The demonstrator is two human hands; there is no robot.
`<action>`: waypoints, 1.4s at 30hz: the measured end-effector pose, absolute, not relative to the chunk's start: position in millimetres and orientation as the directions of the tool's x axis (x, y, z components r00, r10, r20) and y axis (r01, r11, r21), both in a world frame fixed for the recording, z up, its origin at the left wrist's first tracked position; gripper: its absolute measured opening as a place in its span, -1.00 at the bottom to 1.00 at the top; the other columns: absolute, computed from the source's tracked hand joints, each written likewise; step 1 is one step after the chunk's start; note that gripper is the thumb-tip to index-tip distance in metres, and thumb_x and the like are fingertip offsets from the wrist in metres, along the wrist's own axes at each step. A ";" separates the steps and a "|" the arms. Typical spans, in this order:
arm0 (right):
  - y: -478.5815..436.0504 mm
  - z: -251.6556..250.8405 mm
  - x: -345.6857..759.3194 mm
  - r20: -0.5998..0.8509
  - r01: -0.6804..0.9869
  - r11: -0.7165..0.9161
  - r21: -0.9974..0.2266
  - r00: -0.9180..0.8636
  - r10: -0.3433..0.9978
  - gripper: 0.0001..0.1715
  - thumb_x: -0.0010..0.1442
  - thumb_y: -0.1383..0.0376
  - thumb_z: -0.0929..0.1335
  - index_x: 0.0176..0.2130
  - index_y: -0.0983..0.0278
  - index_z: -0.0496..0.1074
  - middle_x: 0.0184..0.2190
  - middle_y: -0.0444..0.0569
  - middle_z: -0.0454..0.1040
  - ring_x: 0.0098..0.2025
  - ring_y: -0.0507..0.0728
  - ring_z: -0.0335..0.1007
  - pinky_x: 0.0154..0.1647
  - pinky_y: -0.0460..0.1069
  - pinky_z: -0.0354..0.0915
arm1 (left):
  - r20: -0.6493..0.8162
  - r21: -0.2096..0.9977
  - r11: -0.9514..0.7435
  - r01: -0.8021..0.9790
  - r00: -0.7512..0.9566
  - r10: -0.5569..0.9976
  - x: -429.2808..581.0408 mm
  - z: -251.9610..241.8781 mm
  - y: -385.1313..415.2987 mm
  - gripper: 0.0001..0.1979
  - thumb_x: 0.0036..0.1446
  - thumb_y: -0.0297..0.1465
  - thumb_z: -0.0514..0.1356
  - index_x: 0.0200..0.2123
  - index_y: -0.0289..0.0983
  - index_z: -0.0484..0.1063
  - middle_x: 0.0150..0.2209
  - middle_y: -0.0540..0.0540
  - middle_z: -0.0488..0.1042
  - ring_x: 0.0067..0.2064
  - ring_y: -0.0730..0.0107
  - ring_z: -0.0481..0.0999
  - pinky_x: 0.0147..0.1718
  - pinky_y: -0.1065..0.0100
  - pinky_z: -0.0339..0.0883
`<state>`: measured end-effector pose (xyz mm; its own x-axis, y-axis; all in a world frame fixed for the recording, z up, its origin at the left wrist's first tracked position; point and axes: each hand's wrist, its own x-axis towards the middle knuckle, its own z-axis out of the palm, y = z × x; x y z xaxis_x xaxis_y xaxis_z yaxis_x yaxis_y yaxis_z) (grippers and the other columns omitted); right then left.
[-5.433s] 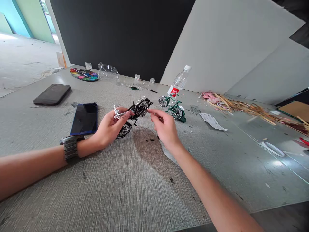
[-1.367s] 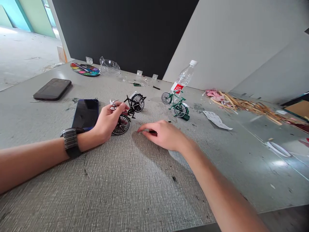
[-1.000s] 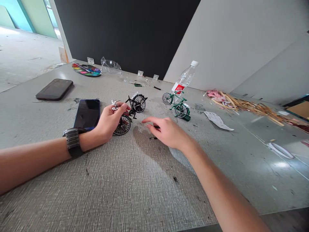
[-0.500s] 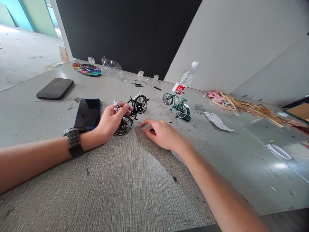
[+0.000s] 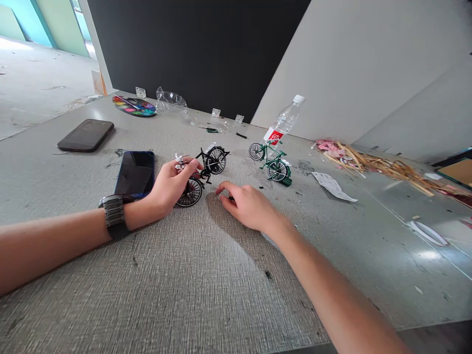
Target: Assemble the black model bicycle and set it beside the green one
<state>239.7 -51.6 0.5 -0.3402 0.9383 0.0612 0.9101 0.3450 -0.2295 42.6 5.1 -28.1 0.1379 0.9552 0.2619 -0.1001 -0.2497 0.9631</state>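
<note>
My left hand is closed around the front part of a black model bicycle, thumb and fingers pinching near its handlebar. The bike leans, with one wheel by my palm and the other to the upper right. Just right of it, my right hand rests low on the table, thumb and forefinger curled close together. A small dark thing shows under those fingers, too covered to name. Behind that hand a green model bicycle stands in front of a clear plastic bottle.
Two dark phones, one nearer and one farther, lie to the left. At the back are a paint palette and clear plastic packaging. A printed paper, wood strips and a white ring lie on the right.
The whole view has shifted very slightly. Both hands and the black model bicycle keep nearly the same places and grip.
</note>
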 end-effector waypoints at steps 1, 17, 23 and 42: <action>-51.7 0.3 239.4 0.066 0.911 0.349 -0.222 -0.343 0.937 -0.66 0.31 0.20 0.21 -0.02 0.19 0.44 -0.58 -0.12 0.42 -0.60 0.04 0.19 -0.52 -0.01 -0.02 | 0.263 0.963 -0.250 -0.104 0.139 0.955 42.6 -28.1 4.9 -0.78 0.20 -0.24 0.18 -0.35 -0.26 0.48 -0.29 -0.13 0.54 -0.25 0.29 0.50 -0.41 0.38 0.35; -52.1 -1.0 236.2 0.082 0.909 0.364 -0.204 -0.354 0.931 -0.66 0.31 0.23 0.19 -0.05 0.20 0.47 -0.57 -0.10 0.41 -0.58 0.04 0.19 -0.51 -0.01 -0.01 | 0.266 0.963 -0.257 -0.081 0.128 0.956 42.3 -28.5 4.9 -0.79 0.20 -0.25 0.19 -0.36 -0.25 0.50 -0.30 -0.11 0.55 -0.25 0.30 0.52 -0.36 0.37 0.34; -54.0 7.1 238.4 0.171 0.903 0.343 -0.260 -0.307 0.936 -0.71 0.32 0.22 0.20 -0.11 0.18 0.46 -0.64 -0.19 0.30 -0.63 0.00 0.09 -0.51 -0.03 -0.01 | 0.256 0.965 -0.243 -0.100 0.137 0.957 42.2 -28.6 4.7 -0.79 0.20 -0.24 0.20 -0.36 -0.25 0.50 -0.34 -0.09 0.53 -0.28 0.32 0.51 -0.42 0.40 0.30; -49.3 18.0 254.5 0.563 0.900 0.317 -0.299 -0.102 0.820 -0.74 0.32 0.23 0.23 -0.17 0.26 0.46 -0.69 -0.25 0.16 -0.64 0.00 0.02 -0.53 -0.04 0.00 | 0.292 0.949 -0.314 0.020 0.313 0.904 39.0 -22.3 -4.9 -0.74 0.24 -0.21 0.15 -0.32 -0.28 0.49 -0.31 -0.12 0.54 -0.24 0.31 0.50 -0.32 0.36 0.33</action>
<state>254.5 -49.3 18.0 -0.1017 0.8200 0.5632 0.8998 0.3173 -0.2995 39.0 -4.9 -22.3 0.3133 0.9036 0.2923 0.0199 -0.3139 0.9492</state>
